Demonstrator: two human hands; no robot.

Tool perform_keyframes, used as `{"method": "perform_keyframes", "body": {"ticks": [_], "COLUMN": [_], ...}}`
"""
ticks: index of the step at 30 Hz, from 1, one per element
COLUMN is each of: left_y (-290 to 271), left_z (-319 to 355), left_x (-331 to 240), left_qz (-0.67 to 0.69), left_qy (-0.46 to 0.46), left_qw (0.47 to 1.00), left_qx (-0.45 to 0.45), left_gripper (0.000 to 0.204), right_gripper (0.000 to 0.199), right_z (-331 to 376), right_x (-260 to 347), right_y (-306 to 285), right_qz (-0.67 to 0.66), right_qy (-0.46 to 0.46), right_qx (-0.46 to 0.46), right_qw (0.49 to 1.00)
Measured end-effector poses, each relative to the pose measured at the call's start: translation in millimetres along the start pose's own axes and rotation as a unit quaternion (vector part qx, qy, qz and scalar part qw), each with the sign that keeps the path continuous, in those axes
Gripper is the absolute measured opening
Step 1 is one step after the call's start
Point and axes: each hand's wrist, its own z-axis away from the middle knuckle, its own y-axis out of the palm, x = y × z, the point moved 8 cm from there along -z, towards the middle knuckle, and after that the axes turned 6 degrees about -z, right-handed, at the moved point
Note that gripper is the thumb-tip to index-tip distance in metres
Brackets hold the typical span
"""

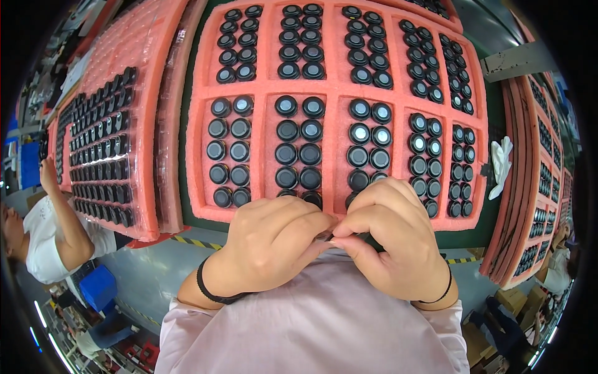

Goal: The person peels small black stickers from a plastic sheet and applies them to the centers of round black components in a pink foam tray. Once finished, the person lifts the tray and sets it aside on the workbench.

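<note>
My left hand [280,243] and my right hand [389,240] meet just above the near edge of a pink foam tray [263,149]. Thumbs and index fingers of both are pinched together, tip to tip. A sliver of something small and dark shows between the fingertips; its kind is hidden. Beneath and beyond the hands, the tray's compartments hold paired columns of black round parts [287,106] with grey or shiny flat tops. My fingers cover some parts in the nearest row.
At left stands another pink foam tray [146,156] with rows of black parts [103,149] and transparent plastic. Pink trays [514,181] are stacked at right, beside a crumpled white glove or cloth [500,165]. A co-worker [53,234] is at far left, near a blue bin [98,287].
</note>
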Motion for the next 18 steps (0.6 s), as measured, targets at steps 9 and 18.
{"method": "perform_keyframes", "body": {"ticks": [9, 18], "left_y": [-2.2, -6.8], "left_z": [2.8, 6.5], "left_x": [4.2, 12.3], "left_qz": [-0.020, 0.006], "left_qy": [0.026, 0.006], "left_qw": [0.999, 1.000], "left_qx": [-0.001, 0.001], "left_gripper": [0.030, 0.033], "right_gripper": [0.028, 0.028], "right_z": [-6.6, -10.2], "right_x": [3.7, 11.2], "right_y": [6.7, 10.3], "right_qz": [0.043, 0.097], "right_qy": [0.010, -0.037], "right_qx": [0.013, -0.003], "right_qw": [0.999, 0.995]}}
